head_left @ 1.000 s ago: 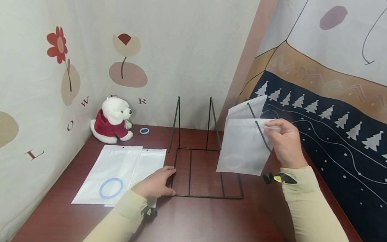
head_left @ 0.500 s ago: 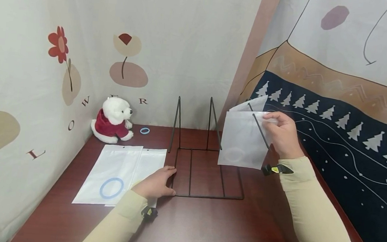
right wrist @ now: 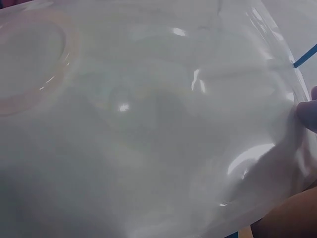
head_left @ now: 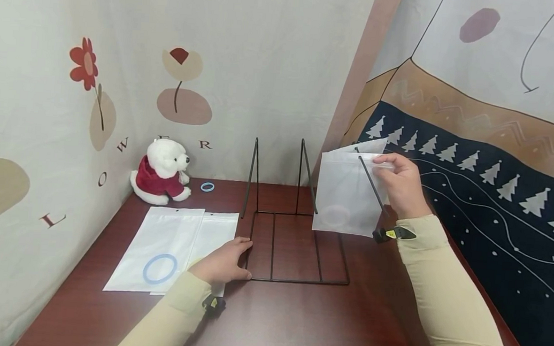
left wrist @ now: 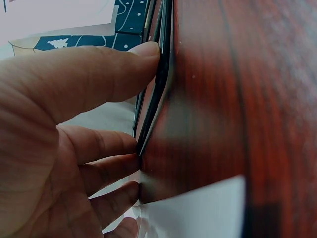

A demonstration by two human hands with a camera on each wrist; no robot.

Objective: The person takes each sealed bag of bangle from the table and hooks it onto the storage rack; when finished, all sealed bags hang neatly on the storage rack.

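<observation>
A black wire rack [head_left: 298, 281] stands on the table. My right hand [head_left: 401, 186] pinches the top right corner of a white bag [head_left: 348, 194] that hangs on a slanted rod at the rack's right; a faint pink ring shows in it. Behind it, a second white bag [head_left: 372, 146] hangs on the same rod. With fingertips and thumb, my left hand [head_left: 221, 260] touches the rack's left base edge; the left wrist view shows this hand [left wrist: 74, 129] with fingers spread along the wire. In the right wrist view the bag [right wrist: 148, 129] fills most of the picture.
Two white bags [head_left: 142, 238] lie overlapping at the left, one with a blue ring, partly under my left forearm. A white toy bear [head_left: 161, 173] in red sits at the back left, beside a small blue ring [head_left: 207, 187]. Patterned cloth walls enclose the table.
My right hand has moved up and slightly left, away from me, sliding the front bag along the rod towards the one behind. My left hand has stayed on the rack.
</observation>
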